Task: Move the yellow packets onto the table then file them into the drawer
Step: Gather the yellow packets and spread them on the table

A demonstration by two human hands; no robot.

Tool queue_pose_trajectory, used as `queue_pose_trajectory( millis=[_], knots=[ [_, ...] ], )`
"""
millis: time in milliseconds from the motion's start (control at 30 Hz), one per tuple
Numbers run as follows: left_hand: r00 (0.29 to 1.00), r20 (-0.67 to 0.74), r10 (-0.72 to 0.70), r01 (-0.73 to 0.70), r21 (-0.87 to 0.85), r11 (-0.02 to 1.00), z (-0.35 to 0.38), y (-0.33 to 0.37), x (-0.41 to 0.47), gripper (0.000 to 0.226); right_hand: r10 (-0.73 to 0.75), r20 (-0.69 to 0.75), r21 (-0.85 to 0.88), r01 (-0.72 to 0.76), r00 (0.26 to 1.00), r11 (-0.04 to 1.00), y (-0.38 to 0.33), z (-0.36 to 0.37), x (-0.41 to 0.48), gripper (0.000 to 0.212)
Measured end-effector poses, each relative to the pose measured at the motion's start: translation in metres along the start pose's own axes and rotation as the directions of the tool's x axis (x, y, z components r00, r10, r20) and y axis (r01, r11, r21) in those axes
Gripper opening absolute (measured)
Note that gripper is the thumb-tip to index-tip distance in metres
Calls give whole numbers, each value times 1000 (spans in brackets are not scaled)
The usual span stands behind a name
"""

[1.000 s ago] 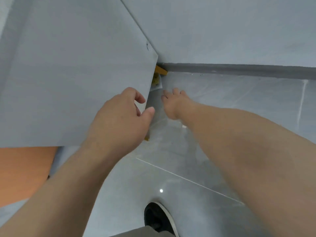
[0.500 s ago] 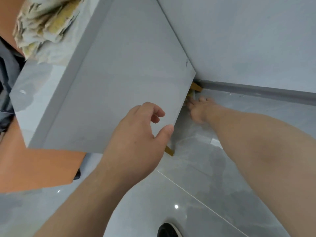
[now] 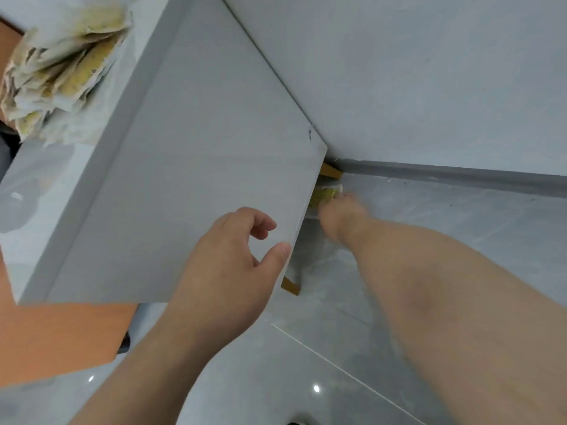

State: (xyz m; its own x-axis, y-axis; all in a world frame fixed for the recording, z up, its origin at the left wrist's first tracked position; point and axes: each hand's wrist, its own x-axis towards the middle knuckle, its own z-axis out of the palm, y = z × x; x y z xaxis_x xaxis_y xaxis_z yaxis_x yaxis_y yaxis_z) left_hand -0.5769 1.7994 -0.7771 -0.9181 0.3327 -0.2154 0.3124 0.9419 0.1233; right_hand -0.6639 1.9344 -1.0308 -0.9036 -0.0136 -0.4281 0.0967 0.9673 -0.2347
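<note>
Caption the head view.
Right hand reaches a yellow packet beside the white cabinet; left hand hovers open.

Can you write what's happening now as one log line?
right hand: at packet under table | grip: unclear | left hand: by table side, holding nothing | pile: on table

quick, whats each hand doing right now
Left hand: open, fingers loosely curled, holding nothing.
Right hand: at the yellow packet beneath the grey cabinet; grip too blurred to tell.

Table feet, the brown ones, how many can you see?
2: the back foot by the wall skirting, the front foot beside the left hand. Others may be hidden under the table.
</note>
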Motion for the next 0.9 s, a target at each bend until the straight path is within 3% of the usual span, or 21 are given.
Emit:
queue_pose_trajectory(
  millis=[233,367,567,700,900],
  knots=[
    [999,1,46,-46,-22,999,6,9,6,22,65,-111,3,-65,992,998,-9,23,-17,46],
    [998,13,59,-59,-27,998,11,12,10,22,103,-97,13,-102,990,995,-4,25,-23,56],
    [995,10,103,-102,-27,994,13,18,15,22,19,-116,-95,-31,993,995,7,31,-24,53],
    [991,0,131,-131,-32,991,14,21,19,23,119,-30,-34,-120,992,992,8,34,-26,53],
    [986,6,164,-164,-55,985,16,29,26,21,198,-127,90,-187,972,978,2,35,-30,50]
  ],
)
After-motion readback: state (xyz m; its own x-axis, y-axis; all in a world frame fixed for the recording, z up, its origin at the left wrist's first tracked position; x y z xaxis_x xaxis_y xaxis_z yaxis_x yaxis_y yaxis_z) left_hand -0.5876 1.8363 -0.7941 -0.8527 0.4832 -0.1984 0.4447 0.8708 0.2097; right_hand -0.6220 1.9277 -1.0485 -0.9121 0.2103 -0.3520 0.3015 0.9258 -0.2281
